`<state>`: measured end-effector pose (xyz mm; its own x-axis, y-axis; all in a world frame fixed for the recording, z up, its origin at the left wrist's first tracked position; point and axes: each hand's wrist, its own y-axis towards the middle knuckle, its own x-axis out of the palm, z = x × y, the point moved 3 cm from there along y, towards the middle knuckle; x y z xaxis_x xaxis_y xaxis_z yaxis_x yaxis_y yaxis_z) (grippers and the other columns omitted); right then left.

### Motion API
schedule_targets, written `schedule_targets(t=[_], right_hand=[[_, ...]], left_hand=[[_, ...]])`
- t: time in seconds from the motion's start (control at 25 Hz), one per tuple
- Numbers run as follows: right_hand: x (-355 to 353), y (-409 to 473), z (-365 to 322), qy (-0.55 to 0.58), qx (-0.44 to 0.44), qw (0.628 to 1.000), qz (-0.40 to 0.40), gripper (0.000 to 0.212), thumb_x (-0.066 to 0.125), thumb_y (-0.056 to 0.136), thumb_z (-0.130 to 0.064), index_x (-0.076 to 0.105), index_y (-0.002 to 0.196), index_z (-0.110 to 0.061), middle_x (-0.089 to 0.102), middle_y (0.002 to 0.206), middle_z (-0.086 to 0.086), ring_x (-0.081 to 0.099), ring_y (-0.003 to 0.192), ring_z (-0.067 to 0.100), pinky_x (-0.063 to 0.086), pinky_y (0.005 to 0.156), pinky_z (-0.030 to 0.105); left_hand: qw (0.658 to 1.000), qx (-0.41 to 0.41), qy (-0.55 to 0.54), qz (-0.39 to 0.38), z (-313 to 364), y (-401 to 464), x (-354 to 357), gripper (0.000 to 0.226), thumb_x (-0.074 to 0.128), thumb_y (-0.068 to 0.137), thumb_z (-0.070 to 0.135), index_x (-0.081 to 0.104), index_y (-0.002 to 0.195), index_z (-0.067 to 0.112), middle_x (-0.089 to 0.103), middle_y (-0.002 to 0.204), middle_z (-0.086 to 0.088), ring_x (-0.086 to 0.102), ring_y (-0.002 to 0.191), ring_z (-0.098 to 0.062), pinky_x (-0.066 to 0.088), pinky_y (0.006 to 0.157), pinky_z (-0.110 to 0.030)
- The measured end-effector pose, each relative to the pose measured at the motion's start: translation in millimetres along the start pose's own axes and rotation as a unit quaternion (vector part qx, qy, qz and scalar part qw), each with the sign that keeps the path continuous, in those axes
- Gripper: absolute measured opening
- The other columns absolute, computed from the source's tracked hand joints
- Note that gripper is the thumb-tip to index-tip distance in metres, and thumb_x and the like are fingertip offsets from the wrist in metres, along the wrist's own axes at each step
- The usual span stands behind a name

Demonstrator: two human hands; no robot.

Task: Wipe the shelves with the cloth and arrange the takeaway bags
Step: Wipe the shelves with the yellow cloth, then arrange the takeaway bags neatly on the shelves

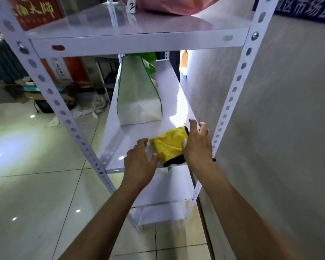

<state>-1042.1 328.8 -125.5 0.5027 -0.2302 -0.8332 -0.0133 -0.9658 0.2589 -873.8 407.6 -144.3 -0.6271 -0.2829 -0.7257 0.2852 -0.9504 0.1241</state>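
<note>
Flanking cloth (170, 145): hands; bag (139, 92) behind.

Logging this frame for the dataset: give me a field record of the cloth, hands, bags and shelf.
cloth: yellow cloth, black-edged, bunched on middle shelf near the front
left hand: open, at cloth's left edge
right hand: open, fingers spread, at cloth's right side
bag: white bag with green trim, upright behind cloth
top shelf: pink bag
</note>
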Motion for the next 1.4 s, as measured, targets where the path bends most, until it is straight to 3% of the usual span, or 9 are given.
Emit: schedule_targets(t=[0.12,0.2,0.4,0.52,0.76,0.96,1.12,1.24,1.4], right_hand=[[20.7,-12.3,14.6,0.007,-0.099,0.994,-0.042,0.051,0.05,0.097,-0.006,0.049,0.147,-0.018,0.045,0.153,0.007,0.04,0.139,0.027,0.036,0.112,0.038],[30.9,-18.6,26.4,0.011,-0.133,0.986,-0.104,0.044,0.045,0.104,-0.019,0.049,0.149,-0.02,0.046,0.154,0.001,0.04,0.141,0.023,0.033,0.114,0.034],[41.9,-42.4,39.1,-0.06,-0.076,0.993,-0.074,0.049,0.036,0.107,-0.039,0.044,0.152,-0.022,0.047,0.153,-0.001,0.04,0.139,0.019,0.037,0.111,0.036],[44.4,-50.2,41.7,-0.069,-0.053,0.994,-0.072,0.055,0.039,0.105,-0.038,0.036,0.156,-0.019,0.042,0.156,0.003,0.036,0.143,0.021,0.033,0.115,0.038],[34.2,-47.5,39.4,-0.027,-0.073,0.995,-0.061,0.05,0.051,0.101,-0.032,0.049,0.148,-0.017,0.051,0.148,0.006,0.042,0.136,0.025,0.035,0.112,0.04],[28.2,-70.2,32.0,0.093,-0.104,0.99,-0.002,0.036,0.065,0.093,-0.014,0.066,0.13,-0.011,0.067,0.127,0.007,0.055,0.119,0.03,0.048,0.1,0.047],[32.9,-91.4,2.6,0.138,-0.152,0.978,0.029,0.027,0.069,0.09,-0.006,0.073,0.115,-0.013,0.072,0.113,0.004,0.06,0.108,0.03,0.049,0.091,0.045],[40.1,-102.9,-29.0,0.166,-0.184,0.969,-0.011,0.025,0.066,0.091,-0.006,0.073,0.114,-0.012,0.072,0.108,0.004,0.062,0.104,0.028,0.052,0.087,0.043],[58.0,-126.0,-81.9,0.205,-0.183,0.955,-0.111,0.019,0.064,0.093,-0.01,0.071,0.108,-0.018,0.068,0.097,-0.004,0.063,0.085,0.013,0.055,0.075,0.035]], left_hand=[[0.989,0.095,0.104,-0.041,1.2,0.9,17.0,0.043,0.055,0.098,0.029,0.051,0.14,0.024,0.052,0.142,-0.005,0.051,0.123,-0.031,0.039,0.102,-0.04],[0.975,0.126,0.175,-0.056,1.0,-2.2,32.5,0.04,0.047,0.101,0.035,0.051,0.139,0.028,0.05,0.145,-0.003,0.046,0.13,-0.029,0.039,0.103,-0.041],[0.969,0.1,0.216,-0.07,-3.3,11.4,51.0,0.046,0.034,0.104,0.045,0.039,0.147,0.03,0.032,0.161,0.003,0.022,0.15,-0.026,0.026,0.112,-0.042],[0.968,0.107,0.208,-0.09,1.7,19.9,56.3,0.047,0.033,0.104,0.046,0.036,0.148,0.03,0.029,0.163,0.004,0.02,0.151,-0.025,0.024,0.114,-0.041],[0.965,0.1,0.225,-0.088,1.7,3.5,52.7,0.055,0.043,0.101,0.04,0.03,0.153,0.03,0.023,0.165,0.003,0.024,0.148,-0.025,0.027,0.114,-0.041],[0.974,0.093,0.195,-0.064,-1.6,-19.4,27.6,0.05,0.049,0.098,0.031,0.041,0.148,0.027,0.042,0.154,0.005,0.036,0.14,-0.02,0.029,0.111,-0.035],[0.978,0.071,0.196,-0.02,-14.1,-48.7,-5.4,0.046,0.053,0.097,0.03,0.05,0.142,0.022,0.054,0.142,0.003,0.046,0.132,-0.019,0.035,0.108,-0.035],[0.981,0.065,0.181,-0.002,-28.0,-62.6,-35.3,0.036,0.052,0.097,0.031,0.057,0.132,0.021,0.063,0.128,0.003,0.056,0.116,-0.018,0.044,0.098,-0.033],[0.982,0.053,0.184,-0.001,-67.8,-84.3,-75.4,0.03,0.049,0.097,0.029,0.061,0.124,0.022,0.068,0.115,0.003,0.06,0.101,-0.02,0.045,0.088,-0.035]])
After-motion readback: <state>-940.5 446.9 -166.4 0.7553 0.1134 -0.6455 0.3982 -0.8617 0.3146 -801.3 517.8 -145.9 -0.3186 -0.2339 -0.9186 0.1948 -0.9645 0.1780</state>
